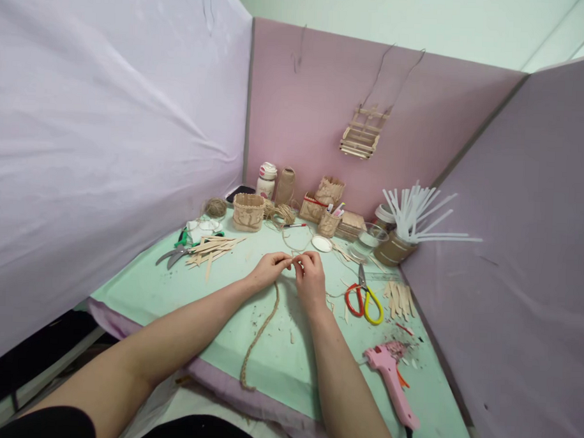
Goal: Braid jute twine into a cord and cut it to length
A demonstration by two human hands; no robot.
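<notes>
My left hand point(268, 269) and my right hand point(310, 278) meet over the middle of the green table point(141, 290), fingertips pinched together on strands of jute twine. A braided length of that jute twine point(259, 336) trails from the hands toward me and hangs over the table's near edge. Thin loose strands run away from the fingers to a twine coil point(283, 213) farther back.
Scissors with red and yellow handles point(364, 299) and a pink glue gun point(392, 374) lie at the right. Loose craft sticks point(214, 248) and pliers point(178, 253) sit at the left. Small baskets, jars and a pot of white sticks point(407, 226) line the back. Fabric partitions enclose the table.
</notes>
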